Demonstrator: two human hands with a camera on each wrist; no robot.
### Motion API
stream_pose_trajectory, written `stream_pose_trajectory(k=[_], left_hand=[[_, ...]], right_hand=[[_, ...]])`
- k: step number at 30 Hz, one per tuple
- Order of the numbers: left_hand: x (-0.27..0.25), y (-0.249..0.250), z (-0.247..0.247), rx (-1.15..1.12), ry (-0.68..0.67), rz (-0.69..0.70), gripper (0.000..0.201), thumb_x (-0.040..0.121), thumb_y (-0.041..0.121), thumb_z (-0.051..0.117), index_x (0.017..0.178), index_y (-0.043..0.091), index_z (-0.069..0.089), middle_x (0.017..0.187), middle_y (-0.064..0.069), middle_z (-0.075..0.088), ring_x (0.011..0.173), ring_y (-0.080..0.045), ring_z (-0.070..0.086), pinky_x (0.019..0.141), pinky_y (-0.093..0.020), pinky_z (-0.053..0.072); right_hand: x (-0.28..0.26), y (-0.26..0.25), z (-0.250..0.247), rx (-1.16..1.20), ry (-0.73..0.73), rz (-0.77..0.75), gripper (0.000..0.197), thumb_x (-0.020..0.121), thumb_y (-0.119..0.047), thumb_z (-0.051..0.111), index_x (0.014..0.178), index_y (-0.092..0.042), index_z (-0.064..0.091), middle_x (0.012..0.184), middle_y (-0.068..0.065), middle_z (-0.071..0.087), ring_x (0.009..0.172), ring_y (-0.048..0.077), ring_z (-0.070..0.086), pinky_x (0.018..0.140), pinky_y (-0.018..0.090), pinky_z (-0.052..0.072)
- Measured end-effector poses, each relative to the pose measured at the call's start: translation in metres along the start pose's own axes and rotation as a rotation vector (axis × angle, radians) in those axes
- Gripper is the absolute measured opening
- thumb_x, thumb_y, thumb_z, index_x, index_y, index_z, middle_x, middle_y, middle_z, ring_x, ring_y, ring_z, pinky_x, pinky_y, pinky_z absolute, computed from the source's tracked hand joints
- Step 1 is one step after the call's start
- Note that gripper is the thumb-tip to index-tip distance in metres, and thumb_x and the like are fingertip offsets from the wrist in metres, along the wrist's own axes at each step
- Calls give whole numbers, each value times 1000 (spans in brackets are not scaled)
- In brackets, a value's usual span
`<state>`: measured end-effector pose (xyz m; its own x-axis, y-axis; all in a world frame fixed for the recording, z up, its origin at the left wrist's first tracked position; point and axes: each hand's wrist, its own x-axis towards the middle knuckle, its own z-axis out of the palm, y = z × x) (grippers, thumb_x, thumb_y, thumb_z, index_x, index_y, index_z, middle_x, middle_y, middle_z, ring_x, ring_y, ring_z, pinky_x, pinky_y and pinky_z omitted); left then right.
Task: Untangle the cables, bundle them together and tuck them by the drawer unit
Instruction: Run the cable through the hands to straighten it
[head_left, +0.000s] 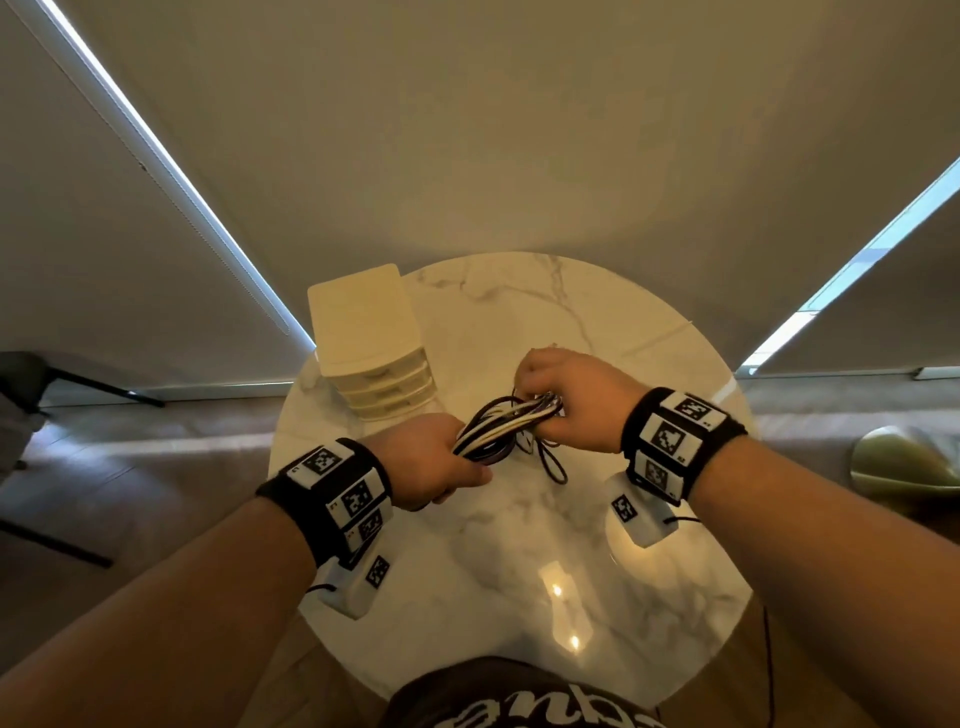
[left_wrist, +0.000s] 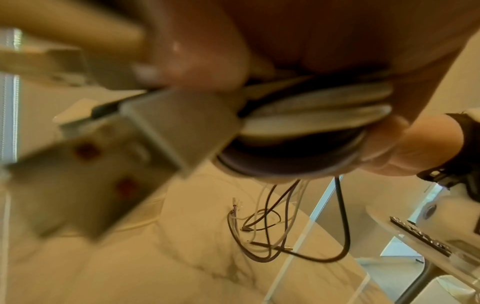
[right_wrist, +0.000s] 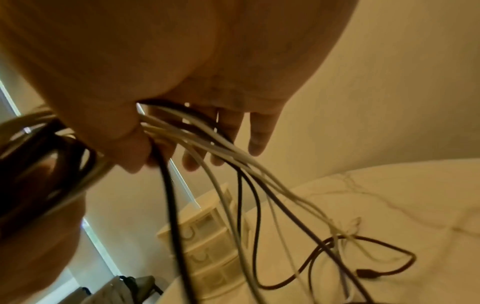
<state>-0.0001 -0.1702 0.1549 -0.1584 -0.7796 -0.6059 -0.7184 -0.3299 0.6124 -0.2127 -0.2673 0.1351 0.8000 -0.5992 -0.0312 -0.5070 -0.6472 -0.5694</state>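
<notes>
Dim warm room, daylight leaking in at the blind edges — wrist views blurring badly.
Bright strips of daylight (head_left: 171, 171) are showing along both blinds in the head view; small glare spots (head_left: 557, 590) are reflecting off the glossy marble table (head_left: 649, 332). Straight lines are bowing outward toward the frame edges. The left wrist view is smearing the near cable plug (left_wrist: 166, 127) out of focus — only the far loose cable ends (left_wrist: 259, 230) are reading fairly sharp. The right wrist view is running soft and yellow-tinted, the palm (right_wrist: 182, 51) sitting in shadow.
</notes>
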Motion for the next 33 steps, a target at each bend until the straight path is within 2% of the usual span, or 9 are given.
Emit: stream_pose_trajectory(k=[3,6,9,11,14,19,24,27,33], left_hand=[[0,-1,-2,56,-36,1,27,93,30,69,73,14,61,53,-1,58,44,-17,50,48,-26,42],[1,-2,-3,135,-66,-14,30,93,32,68,68,18,60,55,-1,58,46,-17,52,52,-28,44],[6,-8,-4,50,-42,-59,31,91,28,70,64,19,58,56,-4,55,49,-21,48,55,-32,41],[9,-10,-2,3,-21,-70,29,90,26,70,64,18,59,55,-3,54,52,-21,46,54,-31,38],[9,-14,-5,-24,-30,-73,25,91,24,70,70,15,61,55,-3,52,49,-21,43,53,-29,35],[7,-36,-20,-162,36,-126,21,91,21,71,85,3,63,54,-6,50,40,-16,39,43,-23,32],[8,-25,2,-560,55,-10,34,97,10,66,67,14,49,52,-6,40,41,-16,33,43,-24,28],[19,-10,18,-655,136,112,42,96,35,69,65,15,48,53,-5,42,47,-21,35,51,-30,33],[21,7,31,-709,385,159,70,70,76,68,71,6,57,60,-10,54,53,-29,49,55,-42,45]], right_hand=[[-6,-12,7,232,-3,33,41,84,-15,67,110,-39,46,99,-12,71,89,10,68,82,39,55],[-9,-20,11,40,-160,44,48,90,-21,61,131,-43,51,90,-11,69,81,10,65,74,33,53],[-11,-22,6,-158,-214,153,21,100,-45,53,106,-32,68,83,-4,69,80,20,64,70,36,49],[-13,-21,5,-204,-224,254,39,100,-55,51,78,-25,62,67,0,59,67,21,56,63,37,44],[-19,-15,0,-177,-228,375,47,97,-59,54,66,-23,57,63,1,59,61,17,54,65,37,46],[-43,6,-3,261,-196,482,41,96,-54,62,74,-20,63,62,6,61,57,23,60,66,42,54],[-35,-7,4,970,147,419,39,98,-49,48,76,-17,50,60,-4,35,52,15,26,53,33,22],[-22,-22,9,993,252,467,47,106,-53,38,75,-18,46,59,-5,35,50,14,24,51,31,19],[-16,-49,20,1037,146,565,51,107,-57,32,76,-18,46,58,-3,35,48,14,24,49,29,20]])
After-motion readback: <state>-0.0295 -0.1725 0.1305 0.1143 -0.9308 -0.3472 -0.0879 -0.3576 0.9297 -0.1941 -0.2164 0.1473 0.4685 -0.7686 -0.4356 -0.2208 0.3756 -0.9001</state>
